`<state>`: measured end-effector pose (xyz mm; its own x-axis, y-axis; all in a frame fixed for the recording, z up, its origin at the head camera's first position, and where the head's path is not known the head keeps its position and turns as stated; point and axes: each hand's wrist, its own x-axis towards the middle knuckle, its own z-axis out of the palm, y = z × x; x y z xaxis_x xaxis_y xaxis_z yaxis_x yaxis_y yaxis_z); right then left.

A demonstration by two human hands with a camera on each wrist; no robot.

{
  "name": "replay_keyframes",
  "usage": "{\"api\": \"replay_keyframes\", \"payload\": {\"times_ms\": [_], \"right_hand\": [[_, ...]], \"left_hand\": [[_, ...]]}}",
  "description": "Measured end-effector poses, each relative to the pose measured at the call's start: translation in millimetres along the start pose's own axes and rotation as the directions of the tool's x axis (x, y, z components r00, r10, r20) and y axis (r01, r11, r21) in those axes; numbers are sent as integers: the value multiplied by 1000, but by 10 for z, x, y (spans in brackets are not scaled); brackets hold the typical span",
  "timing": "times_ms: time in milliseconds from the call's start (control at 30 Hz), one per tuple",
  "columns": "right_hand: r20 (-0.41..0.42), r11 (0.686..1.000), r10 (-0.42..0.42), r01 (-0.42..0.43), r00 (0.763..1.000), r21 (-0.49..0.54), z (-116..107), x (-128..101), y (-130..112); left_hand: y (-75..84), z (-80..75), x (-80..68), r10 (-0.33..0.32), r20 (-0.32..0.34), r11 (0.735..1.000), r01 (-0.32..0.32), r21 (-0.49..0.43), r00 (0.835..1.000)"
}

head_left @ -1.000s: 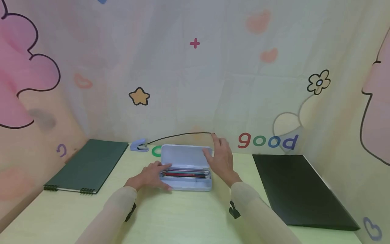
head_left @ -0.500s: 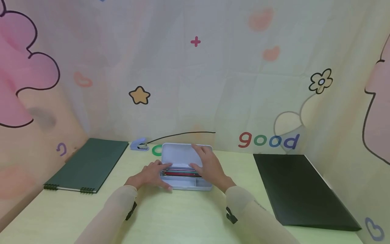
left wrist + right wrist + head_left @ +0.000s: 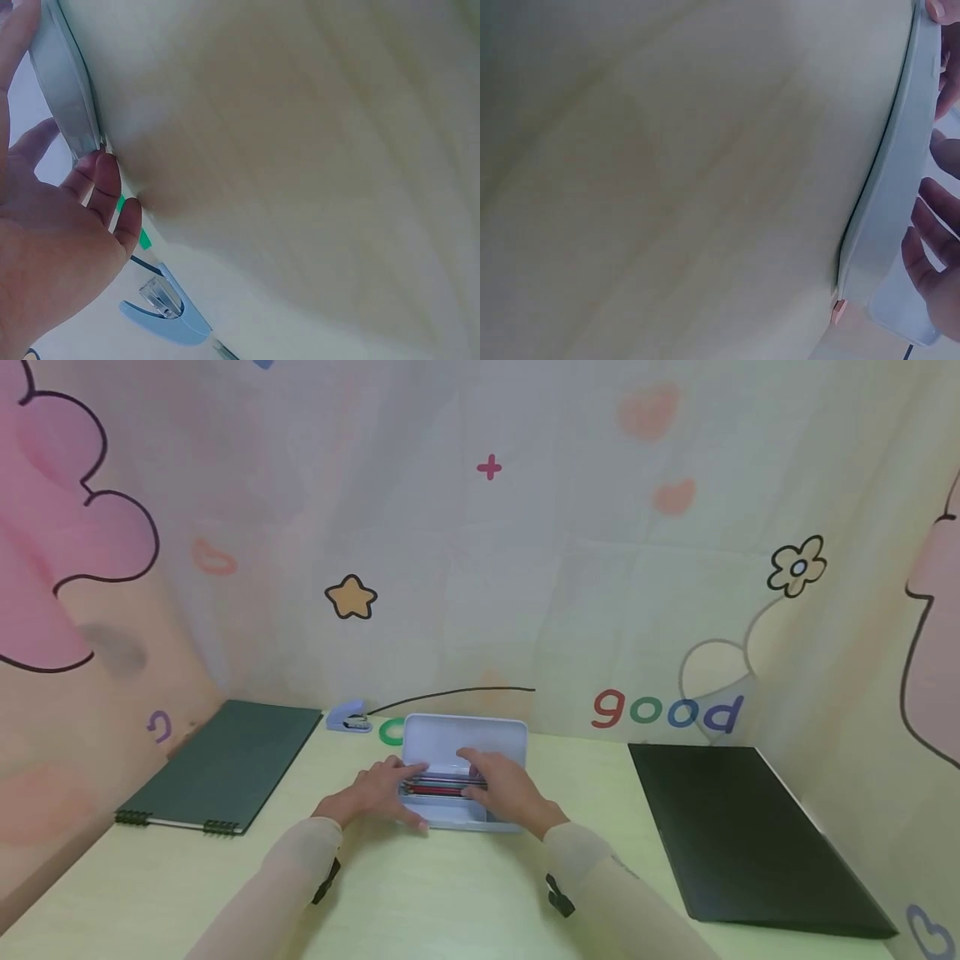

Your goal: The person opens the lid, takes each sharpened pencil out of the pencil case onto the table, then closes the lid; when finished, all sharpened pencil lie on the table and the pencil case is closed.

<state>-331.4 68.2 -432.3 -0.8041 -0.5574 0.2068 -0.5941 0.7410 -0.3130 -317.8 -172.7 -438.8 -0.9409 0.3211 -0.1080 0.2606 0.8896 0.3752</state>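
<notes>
In the head view, the spread left hand (image 3: 372,793) should steady the open pale-blue plastic pencil case (image 3: 450,737) on the pale table (image 3: 442,902) while the right hand (image 3: 512,789), pinching or not I cannot tell, covers slender multicoloured pencils (image 3: 438,792); left wrist, fingertips (image 3: 109,166) touch the case.

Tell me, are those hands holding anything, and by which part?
The left hand holds the open pencil case by its left end. Whether the right hand, over the pencils, grips any cannot be told.
</notes>
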Motion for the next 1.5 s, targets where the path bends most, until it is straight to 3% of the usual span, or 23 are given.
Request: {"api": "replay_keyframes", "payload": {"times_ms": [500, 833, 1500], "right_hand": [[88, 992, -35, 45, 995, -115, -49, 105, -46], [172, 987, -8, 36, 985, -159, -84, 200, -66], [165, 985, -17, 44, 986, -165, -41, 222, -113]], "left_hand": [[3, 14, 36, -30, 7, 999, 30, -24, 1000], [2, 26, 44, -46, 10, 999, 46, -22, 999], [14, 1, 7, -54, 21, 998, 55, -38, 998]]}}
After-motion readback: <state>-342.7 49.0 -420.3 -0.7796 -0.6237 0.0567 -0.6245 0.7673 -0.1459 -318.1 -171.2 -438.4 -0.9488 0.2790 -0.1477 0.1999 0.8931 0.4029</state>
